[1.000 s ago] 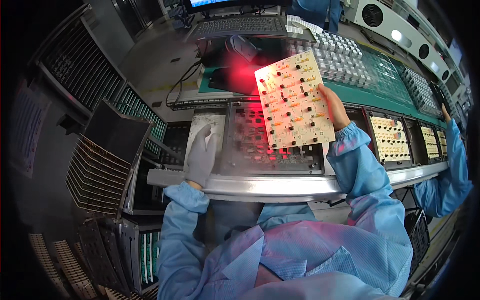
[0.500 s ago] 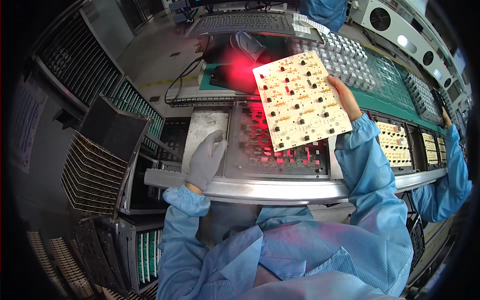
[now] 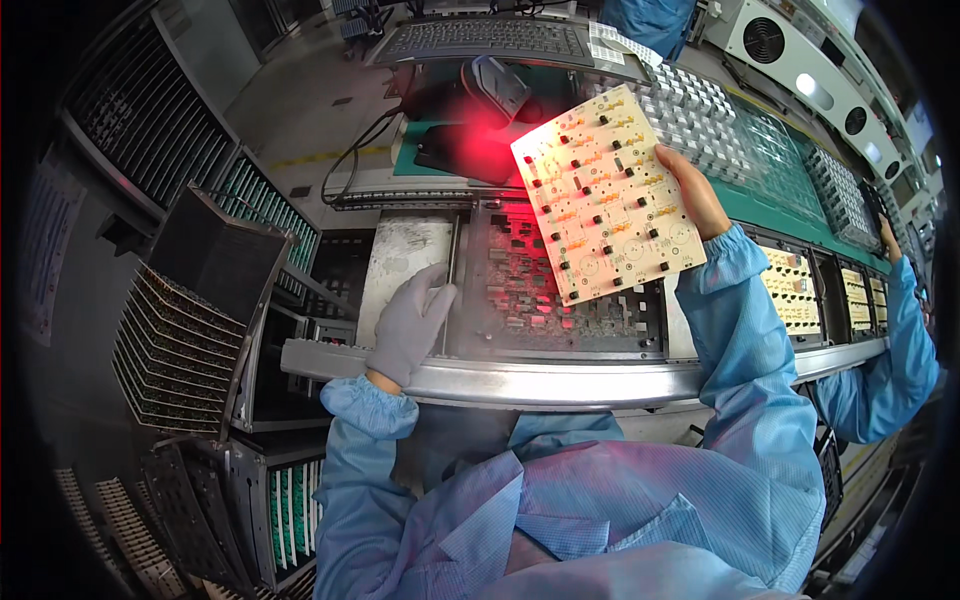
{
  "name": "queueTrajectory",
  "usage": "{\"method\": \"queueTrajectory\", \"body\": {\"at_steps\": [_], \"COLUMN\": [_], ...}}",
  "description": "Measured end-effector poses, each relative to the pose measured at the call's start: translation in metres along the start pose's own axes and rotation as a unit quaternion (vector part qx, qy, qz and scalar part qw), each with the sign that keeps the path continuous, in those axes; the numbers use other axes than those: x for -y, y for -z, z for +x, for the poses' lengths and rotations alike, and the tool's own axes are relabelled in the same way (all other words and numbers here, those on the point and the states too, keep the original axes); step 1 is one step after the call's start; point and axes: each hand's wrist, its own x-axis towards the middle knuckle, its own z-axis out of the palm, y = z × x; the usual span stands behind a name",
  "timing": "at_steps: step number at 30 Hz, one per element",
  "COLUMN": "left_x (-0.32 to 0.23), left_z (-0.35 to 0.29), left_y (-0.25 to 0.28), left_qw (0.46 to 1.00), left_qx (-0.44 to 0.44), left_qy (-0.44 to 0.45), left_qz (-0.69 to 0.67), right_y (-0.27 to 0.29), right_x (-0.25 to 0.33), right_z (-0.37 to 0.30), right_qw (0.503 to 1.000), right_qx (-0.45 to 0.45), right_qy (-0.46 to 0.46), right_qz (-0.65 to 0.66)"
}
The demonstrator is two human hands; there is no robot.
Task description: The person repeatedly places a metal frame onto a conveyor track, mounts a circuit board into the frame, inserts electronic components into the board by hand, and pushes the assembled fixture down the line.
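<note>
Right hand lifts a cream circuit board above the fixture while the gloved left hand rests flat.

The right hand (image 3: pixel 692 190), bare, has its grip closed on the right edge of the circuit board (image 3: pixel 606 192), a tilted cream panel dotted with small dark parts, held up in the air over the dark fixture (image 3: pixel 545 300) and lit red at its upper left corner. The left hand (image 3: pixel 410 325), in a grey glove, lies open and flat on the grey metal plate (image 3: pixel 400 262) just left of the fixture, gripping nothing. A keyboard (image 3: pixel 480 40) sits farther back on the table (image 3: pixel 780 210). At the far right, another person's blue sleeve (image 3: pixel 890 360) reaches toward trays of more cream boards (image 3: pixel 795 290).
</note>
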Motion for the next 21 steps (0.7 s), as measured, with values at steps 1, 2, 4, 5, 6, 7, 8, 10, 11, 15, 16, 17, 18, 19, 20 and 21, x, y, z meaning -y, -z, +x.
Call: {"method": "queueTrajectory", "body": {"at_steps": [1, 2, 4, 5, 6, 7, 8, 10, 11, 15, 16, 17, 18, 19, 20, 21], "left_x": [0.002, 0.003, 0.004, 0.002, 0.002, 0.003, 0.006, 0.007, 0.006, 0.011, 0.010, 0.009, 0.007, 0.005, 0.003, 0.002], "left_z": [0.000, 0.000, 0.000, 0.000, 0.000, 0.001, 0.003, 0.002, 0.001, 0.001, 0.001, 0.001, 0.001, 0.001, 0.000, 0.000], "left_y": [0.000, 0.000, 0.000, 0.000, 0.001, 0.000, 0.000, 0.000, 0.000, 0.000, 0.000, 0.000, 0.001, 0.002, 0.002, 0.003], "left_qw": [1.000, 1.000, 1.000, 1.000, 1.000, 1.000, 1.000, 1.000, 1.000, 1.000, 1.000, 1.000, 1.000, 1.000, 1.000, 1.000], "left_qx": [0.001, 0.002, 0.004, 0.007, 0.009, 0.011, 0.010, 0.007, 0.002, -0.008, -0.008, -0.007, -0.007, -0.007, -0.006, -0.004], "left_qy": [-0.001, 0.001, 0.003, 0.005, 0.007, 0.008, 0.002, -0.004, -0.006, -0.015, -0.015, -0.021, -0.027, -0.027, -0.025, -0.023], "left_qz": [-0.001, 0.000, -0.001, 0.002, 0.005, 0.004, 0.001, -0.003, 0.000, 0.001, 0.000, -0.002, -0.005, -0.005, -0.003, 0.000], "right_y": [0.002, 0.000, -0.008, -0.011, -0.013, -0.015, -0.007, -0.008, -0.010, -0.019, -0.019, -0.019, -0.018, -0.016, -0.015, -0.017], "right_x": [-0.001, -0.001, -0.002, -0.003, -0.003, -0.003, -0.006, -0.005, -0.005, -0.004, -0.005, -0.006, -0.007, -0.008, -0.008, -0.008], "right_z": [0.003, 0.003, 0.005, 0.006, 0.007, 0.007, 0.017, 0.020, 0.020, 0.028, 0.031, 0.034, 0.037, 0.041, 0.044, 0.046], "right_qw": [1.000, 1.000, 0.999, 0.999, 0.999, 0.998, 0.995, 0.994, 0.992, 0.990, 0.989, 0.988, 0.988, 0.984, 0.980, 0.980], "right_qx": [0.013, 0.011, 0.002, 0.000, 0.004, 0.008, 0.065, 0.072, 0.081, 0.095, 0.095, 0.094, 0.094, 0.113, 0.132, 0.132], "right_qy": [-0.019, -0.019, -0.042, -0.043, -0.050, -0.057, -0.078, -0.087, -0.095, -0.105, -0.113, -0.121, -0.121, -0.133, -0.145, -0.145], "right_qz": [0.002, 0.001, -0.009, -0.009, -0.017, -0.024, 0.004, 0.005, 0.006, 0.011, 0.018, 0.025, 0.024, 0.032, 0.040, 0.039]}}
